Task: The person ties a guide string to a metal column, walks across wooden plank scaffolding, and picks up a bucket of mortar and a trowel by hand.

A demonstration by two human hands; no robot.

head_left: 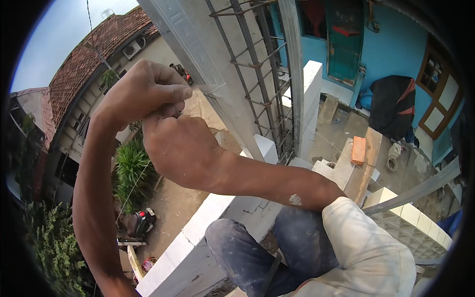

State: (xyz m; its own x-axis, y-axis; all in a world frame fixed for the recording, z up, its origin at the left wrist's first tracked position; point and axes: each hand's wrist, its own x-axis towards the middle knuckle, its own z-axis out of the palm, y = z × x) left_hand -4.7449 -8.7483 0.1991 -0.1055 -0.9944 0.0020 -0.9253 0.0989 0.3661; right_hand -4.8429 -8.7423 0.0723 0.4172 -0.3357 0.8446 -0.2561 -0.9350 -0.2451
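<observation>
Just beside a thin wire [213, 90] at the edge of a metal channel [200, 54], clenching left hand [148, 91] against right hand [180, 151]; cannot tell around what. Farther out, facing a rebar cage [255, 65], above dust-marked trousers [232, 242] and a white block wall [198, 225], with an orange brick [358, 150] near a wooden board [372, 161] at right.

Head-worn view; forward and down

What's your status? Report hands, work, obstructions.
Left hand, right hand closed together; grip contents unclear. Thin wire on metal channel beside rebar. Right forearm hides part of white wall.
</observation>
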